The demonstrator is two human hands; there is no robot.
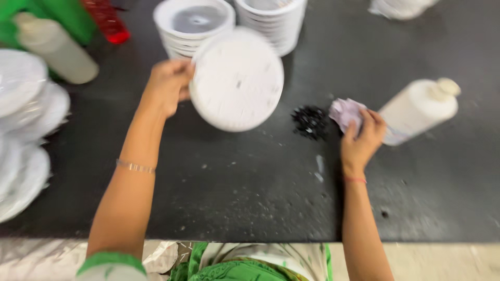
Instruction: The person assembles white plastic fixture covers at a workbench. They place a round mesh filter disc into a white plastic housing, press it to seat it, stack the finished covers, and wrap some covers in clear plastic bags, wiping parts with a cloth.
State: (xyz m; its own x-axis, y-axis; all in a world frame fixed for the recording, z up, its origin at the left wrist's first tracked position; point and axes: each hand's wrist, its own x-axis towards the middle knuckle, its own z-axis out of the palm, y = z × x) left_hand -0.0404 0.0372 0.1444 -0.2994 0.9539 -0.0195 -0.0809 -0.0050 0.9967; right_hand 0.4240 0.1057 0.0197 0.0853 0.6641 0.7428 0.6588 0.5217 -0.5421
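One white round disc is held tilted above the dark counter by the left hand, whose fingers are clamped on the disc's left edge. The right hand rests on the counter with its fingers pressed together on one crumpled pale cloth. Just left of the cloth lies one small heap of black bits, apart from the disc.

Behind the disc stand two stacks of white round discs, the left stack nearly touching the held disc and the right stack just beside it. Along the left edge of the counter lie several more white discs in clear wrap; blur keeps me from counting them exactly.

Two white bottles lie on their sides in plain sight: one at the upper left, one at the right just beside the cloth. A third white thing is cut off at the top edge. A red container and a green object sit at the far left corner.

The widest bare stretch of counter runs between the two arms down to the near edge, speckled with pale dust, and another stretch lies below the right bottle.
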